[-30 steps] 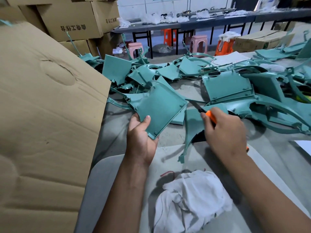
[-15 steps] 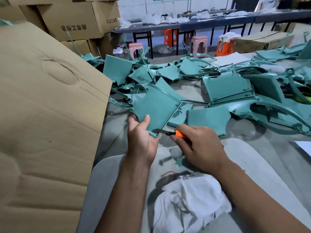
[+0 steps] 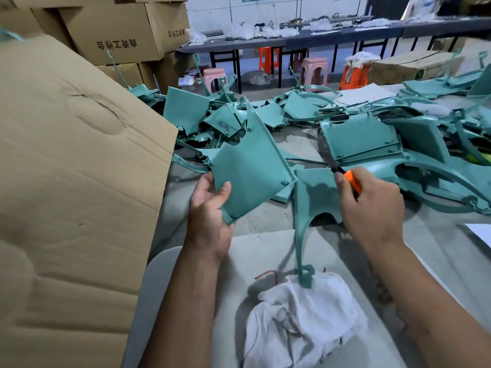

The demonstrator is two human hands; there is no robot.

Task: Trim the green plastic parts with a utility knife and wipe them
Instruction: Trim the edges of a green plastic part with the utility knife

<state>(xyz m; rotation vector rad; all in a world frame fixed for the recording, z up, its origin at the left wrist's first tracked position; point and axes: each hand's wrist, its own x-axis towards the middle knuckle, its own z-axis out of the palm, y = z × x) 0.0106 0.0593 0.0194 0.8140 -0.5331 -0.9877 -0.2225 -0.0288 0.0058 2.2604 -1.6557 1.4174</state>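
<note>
Your left hand [image 3: 210, 208] grips a flat green panel [image 3: 252, 166] by its lower left corner, thumb on the front face and fingers curled behind it, holding it tilted up above the surface [image 3: 265, 219]. Your right hand [image 3: 372, 205] is closed around an orange utility knife [image 3: 352, 181], whose dark blade tip points up and to the left, clear of the held panel. Just below that hand lies a second green part [image 3: 313, 197] with an arched cutout and a long thin leg that reaches down to a crumpled white rag [image 3: 305, 322], its end resting on the cloth. The rag sits on a pale grey mat [image 3: 186, 274] nearest you. A heap of green plastic parts [image 3: 361, 139] covers the far side of the surface. A large cardboard flap [image 3: 74, 181] stands at your left, with stacked boxes [image 3: 114, 30] behind it.
</note>
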